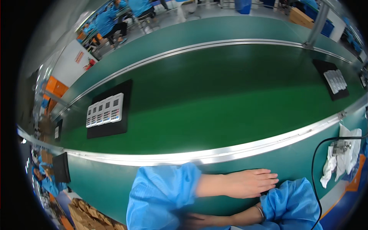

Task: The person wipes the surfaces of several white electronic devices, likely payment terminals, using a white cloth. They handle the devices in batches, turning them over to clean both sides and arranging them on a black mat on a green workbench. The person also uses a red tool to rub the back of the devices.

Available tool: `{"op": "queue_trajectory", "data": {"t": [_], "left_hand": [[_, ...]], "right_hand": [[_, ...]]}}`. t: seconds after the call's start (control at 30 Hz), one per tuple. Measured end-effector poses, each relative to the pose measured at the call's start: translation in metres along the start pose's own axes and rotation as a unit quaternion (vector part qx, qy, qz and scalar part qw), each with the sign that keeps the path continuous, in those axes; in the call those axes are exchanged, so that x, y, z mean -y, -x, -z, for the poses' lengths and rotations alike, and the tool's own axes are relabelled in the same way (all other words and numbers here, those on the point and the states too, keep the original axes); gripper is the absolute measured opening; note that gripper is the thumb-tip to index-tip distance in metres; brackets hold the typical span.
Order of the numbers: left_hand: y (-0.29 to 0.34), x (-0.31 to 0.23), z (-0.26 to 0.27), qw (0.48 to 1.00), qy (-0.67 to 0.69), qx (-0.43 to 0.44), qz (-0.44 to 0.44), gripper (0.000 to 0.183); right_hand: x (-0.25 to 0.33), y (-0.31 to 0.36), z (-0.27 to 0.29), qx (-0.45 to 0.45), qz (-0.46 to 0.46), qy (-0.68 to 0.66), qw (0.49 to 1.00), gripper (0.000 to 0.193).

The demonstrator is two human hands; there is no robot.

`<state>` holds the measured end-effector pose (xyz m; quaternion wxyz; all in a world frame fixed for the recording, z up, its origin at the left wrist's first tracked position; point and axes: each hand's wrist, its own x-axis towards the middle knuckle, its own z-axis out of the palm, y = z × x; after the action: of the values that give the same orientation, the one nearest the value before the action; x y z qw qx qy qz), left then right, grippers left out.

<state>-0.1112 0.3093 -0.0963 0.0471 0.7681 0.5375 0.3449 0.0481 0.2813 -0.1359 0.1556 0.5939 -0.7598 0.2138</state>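
My arms lie folded at the near green worktop [99, 180], in loose blue sleeves. My left hand [251, 183] reaches rightward, palm down, its fingers stretched out flat beside my right sleeve [289, 201]; it holds nothing. Nearer to me, my right hand [203, 220] points left under the left sleeve [157, 195]. Its fingers are in shadow and partly hidden. A metal bangle [261, 211] circles the right wrist. Beyond my arms, a green conveyor belt [214, 103] carries a black mat [125, 101] with several white keypad devices with small dark screens [105, 110], apart from both hands.
A metal rail [230, 151] edges the belt. At far right, another black mat [320, 69] bears several pale devices [335, 81]. A black cable [315, 172] hangs by white plastic bags [347, 149]. A dark panel [61, 168] stands left; a seated person [107, 22] works beyond.
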Motion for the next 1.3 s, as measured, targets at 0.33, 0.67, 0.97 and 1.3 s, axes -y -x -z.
{"op": "queue_trajectory", "data": {"t": [0.33,0.67,0.97,1.3], "left_hand": [[0.001,0.001,-0.011,1.0,0.016,0.009,0.004,0.058],[-0.001,0.005,-0.018,0.999,0.028,-0.041,-0.005,0.054],[-0.003,0.008,-0.023,0.999,0.022,-0.035,-0.014,0.054],[-0.007,0.012,-0.026,1.0,0.014,-0.016,0.002,0.057]], "right_hand": [[-0.003,0.006,0.006,0.026,0.028,-0.006,0.999,0.061],[-0.01,0.009,0.008,0.045,0.052,-0.005,0.998,0.064],[-0.01,0.016,0.01,0.052,0.049,-0.008,0.997,0.066],[-0.013,0.021,0.007,0.046,0.043,-0.014,0.998,0.064]]}}
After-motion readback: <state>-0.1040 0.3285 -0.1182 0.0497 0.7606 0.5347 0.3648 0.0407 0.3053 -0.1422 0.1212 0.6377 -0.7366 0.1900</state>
